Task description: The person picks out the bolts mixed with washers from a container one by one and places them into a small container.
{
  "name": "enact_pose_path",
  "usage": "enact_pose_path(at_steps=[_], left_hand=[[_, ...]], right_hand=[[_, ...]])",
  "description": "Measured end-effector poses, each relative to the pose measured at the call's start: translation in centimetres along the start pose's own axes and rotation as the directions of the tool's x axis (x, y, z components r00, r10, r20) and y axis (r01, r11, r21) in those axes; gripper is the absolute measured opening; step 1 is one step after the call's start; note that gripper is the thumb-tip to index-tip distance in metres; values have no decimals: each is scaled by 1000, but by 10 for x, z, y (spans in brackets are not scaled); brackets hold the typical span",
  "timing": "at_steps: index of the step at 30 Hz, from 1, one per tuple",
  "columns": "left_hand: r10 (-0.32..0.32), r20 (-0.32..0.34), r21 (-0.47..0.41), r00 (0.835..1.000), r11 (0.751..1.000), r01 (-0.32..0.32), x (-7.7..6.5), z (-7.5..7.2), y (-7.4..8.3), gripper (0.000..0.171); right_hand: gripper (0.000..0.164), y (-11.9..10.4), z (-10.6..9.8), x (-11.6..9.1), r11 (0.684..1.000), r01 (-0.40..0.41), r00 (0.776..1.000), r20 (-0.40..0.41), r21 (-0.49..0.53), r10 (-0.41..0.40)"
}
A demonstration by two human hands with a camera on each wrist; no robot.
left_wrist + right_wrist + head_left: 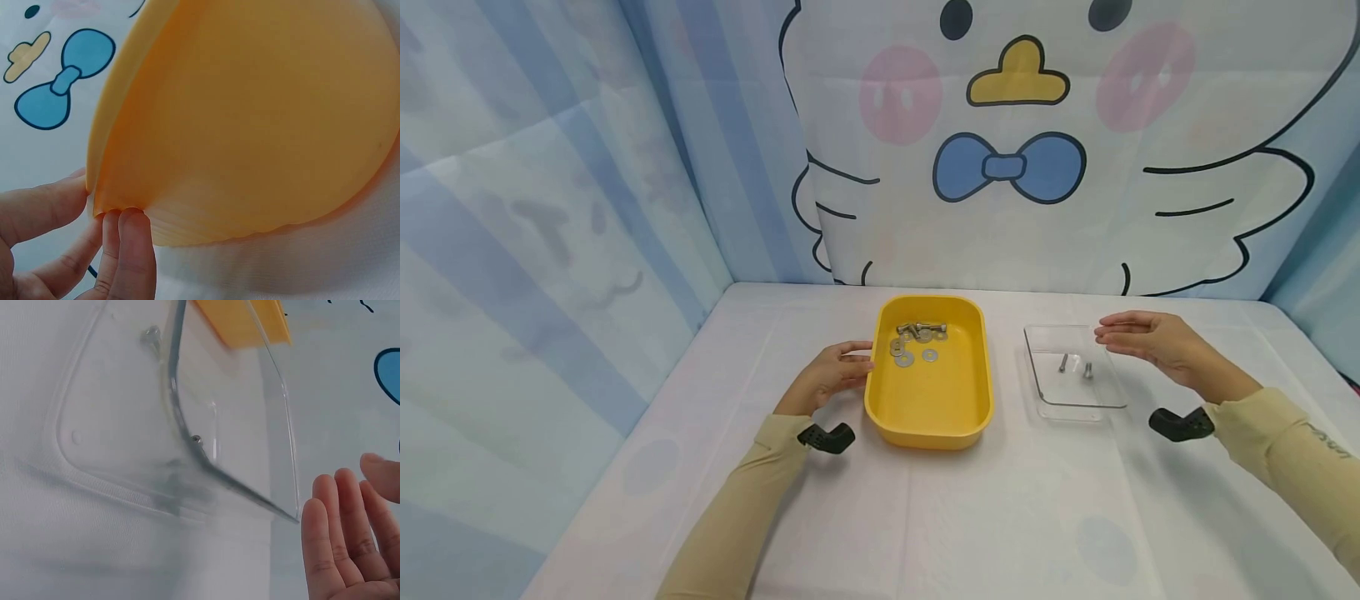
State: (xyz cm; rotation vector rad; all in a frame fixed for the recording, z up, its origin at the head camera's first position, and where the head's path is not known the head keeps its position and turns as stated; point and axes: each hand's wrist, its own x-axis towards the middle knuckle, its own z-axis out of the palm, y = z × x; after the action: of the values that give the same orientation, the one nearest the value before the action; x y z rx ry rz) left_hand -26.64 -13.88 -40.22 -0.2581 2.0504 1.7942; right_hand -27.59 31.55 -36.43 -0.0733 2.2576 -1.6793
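Observation:
My left hand (829,377) is at the left side of a yellow tray (928,408). In the left wrist view, the thumb (44,209) lies at the tray's lip and the other fingertips press the outer wall just under it, pinching the edge. Bolts (931,327) and several flat washers (905,359) lie toward the tray's far end. My right hand (1165,346) hovers by the far right corner of a clear plastic box (1078,406), fingers extended and holding nothing. Inside the box are two small bolts (1087,371), apart from each other.
A pale cloth covers the table (1000,517). Behind it hangs a curtain (887,217) with a cartoon print, and another blue-and-white curtain (550,250) stands along the left. Black wrist cameras (1182,424) stick out below both wrists. The tray and box stand side by side with a gap between.

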Motion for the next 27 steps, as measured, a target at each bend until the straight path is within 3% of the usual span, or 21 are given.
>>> enact_pose_path(at_steps=[5,13,16,21,27], left_hand=[[6,7,3,1000,1000,-6,-1,-1,0,49],[9,5,-6,1000,1000,-9,-1,0,0,49],[10,14,-12,1000,1000,-10,-2,0,0,49],[18,28,-10,999,1000,-18,-3,-1,0,49],[10,12,1,1000,1000,-10,-2,0,0,50]], right_hand=[[59,-1,-3,0,999,20,1000,21,30,-21],[76,-3,-1,-3,998,52,997,58,43,-54],[72,-4,0,-3,998,60,996,67,23,-61],[50,-5,2,-4,995,96,991,95,20,-97],[35,-8,3,-3,983,186,974,134,-12,-182]])
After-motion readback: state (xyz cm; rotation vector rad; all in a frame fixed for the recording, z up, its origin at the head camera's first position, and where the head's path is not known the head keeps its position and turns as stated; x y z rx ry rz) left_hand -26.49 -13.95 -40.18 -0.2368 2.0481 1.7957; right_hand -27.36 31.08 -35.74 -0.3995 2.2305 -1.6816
